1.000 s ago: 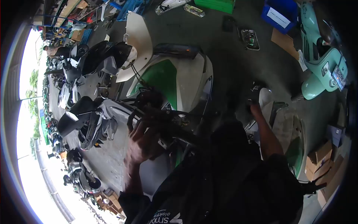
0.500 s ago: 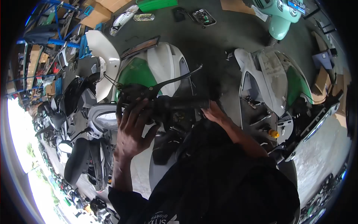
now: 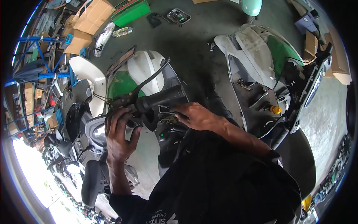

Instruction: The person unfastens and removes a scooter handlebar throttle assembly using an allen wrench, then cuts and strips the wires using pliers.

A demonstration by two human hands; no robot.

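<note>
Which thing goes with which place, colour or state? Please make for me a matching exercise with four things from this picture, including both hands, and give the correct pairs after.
Things
1. Left hand
2. Right hand
3. Handlebar grip
4. Long box

Places, colours, states
A. Green, near the top edge of the picture
B. Just below the grip's free end, as the picture shows it
C. Thumb apart from the fingers, near the grip's inner end
D. Black and roughly cylindrical

Right pairs: 1-C, 2-B, 3-D, 4-A
</note>
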